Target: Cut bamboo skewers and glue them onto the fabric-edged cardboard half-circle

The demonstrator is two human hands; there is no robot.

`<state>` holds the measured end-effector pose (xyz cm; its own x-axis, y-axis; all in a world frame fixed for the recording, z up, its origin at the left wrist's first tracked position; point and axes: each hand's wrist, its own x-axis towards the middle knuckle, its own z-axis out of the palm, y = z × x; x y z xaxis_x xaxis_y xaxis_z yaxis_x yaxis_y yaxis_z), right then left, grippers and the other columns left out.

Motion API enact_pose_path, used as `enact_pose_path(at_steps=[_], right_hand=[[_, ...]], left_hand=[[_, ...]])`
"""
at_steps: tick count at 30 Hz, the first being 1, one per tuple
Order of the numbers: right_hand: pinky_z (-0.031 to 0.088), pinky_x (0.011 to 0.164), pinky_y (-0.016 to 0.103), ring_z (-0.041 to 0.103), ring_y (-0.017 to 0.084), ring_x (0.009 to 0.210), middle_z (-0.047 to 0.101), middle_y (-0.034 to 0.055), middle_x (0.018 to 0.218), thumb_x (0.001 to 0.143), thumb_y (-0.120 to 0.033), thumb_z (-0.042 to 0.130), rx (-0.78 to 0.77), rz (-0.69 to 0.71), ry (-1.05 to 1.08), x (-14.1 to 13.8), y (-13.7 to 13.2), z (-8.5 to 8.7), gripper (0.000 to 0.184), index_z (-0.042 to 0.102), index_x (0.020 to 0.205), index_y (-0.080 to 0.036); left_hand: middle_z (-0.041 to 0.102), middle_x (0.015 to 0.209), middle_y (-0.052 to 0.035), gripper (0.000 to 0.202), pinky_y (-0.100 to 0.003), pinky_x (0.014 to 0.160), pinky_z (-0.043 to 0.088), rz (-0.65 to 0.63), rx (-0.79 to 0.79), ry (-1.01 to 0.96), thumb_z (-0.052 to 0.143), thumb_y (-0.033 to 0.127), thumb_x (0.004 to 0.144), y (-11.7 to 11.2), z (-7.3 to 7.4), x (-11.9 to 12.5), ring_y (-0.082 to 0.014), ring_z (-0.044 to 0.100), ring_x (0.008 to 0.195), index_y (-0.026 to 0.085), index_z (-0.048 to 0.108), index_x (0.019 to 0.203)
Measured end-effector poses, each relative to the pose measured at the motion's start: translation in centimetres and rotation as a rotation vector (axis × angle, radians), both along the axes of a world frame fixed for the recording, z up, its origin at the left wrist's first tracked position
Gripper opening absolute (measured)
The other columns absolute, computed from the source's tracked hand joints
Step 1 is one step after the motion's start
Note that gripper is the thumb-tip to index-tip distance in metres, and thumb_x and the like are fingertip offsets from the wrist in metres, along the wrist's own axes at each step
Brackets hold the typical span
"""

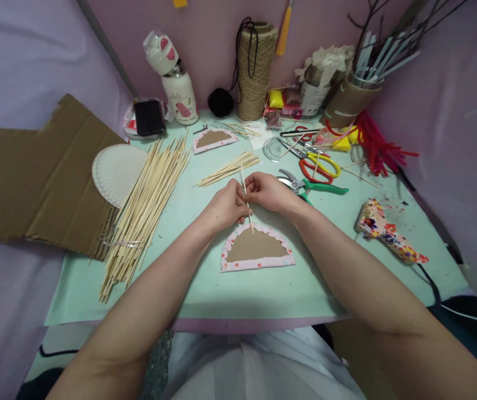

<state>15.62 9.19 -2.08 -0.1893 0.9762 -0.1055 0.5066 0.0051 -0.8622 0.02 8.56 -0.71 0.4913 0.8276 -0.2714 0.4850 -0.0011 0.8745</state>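
Observation:
My left hand (224,206) and my right hand (267,193) meet over the middle of the table, both pinched on one thin bamboo stick (246,195) held nearly upright. Its lower tip touches the top of a half-round cardboard piece with a pink patterned border (257,249), which lies flat just in front of my hands. A small bundle of short sticks (230,168) lies just behind my hands. A big pile of long bamboo sticks (144,206) lies to the left.
A white paper plate (115,173) and a cardboard sheet (34,178) sit left. Green-handled pruners (311,185) and red-yellow scissors (319,165) lie right of my hands, a glue gun (388,232) further right. A twine roll (255,69), bottle (177,83) and second half-round piece (214,139) stand behind.

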Motion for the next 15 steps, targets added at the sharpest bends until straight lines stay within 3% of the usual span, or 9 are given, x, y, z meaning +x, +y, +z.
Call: enact_pose_path(at_steps=[15], right_hand=[[0.038,0.057,0.022,0.056,0.011,0.062,0.062,-0.0033,0.068,0.068,-0.014,0.064,0.018,-0.005,-0.029,-0.01,-0.07,0.12,0.016,0.055,0.08,-0.018]], left_hand=[[0.06,0.054,0.0079,0.036,-0.021,0.047,0.04,-0.014,0.039,0.012,0.063,0.011,0.069,0.03,-0.24,0.02,-0.0118,0.059,0.049,0.023,0.032,0.083]])
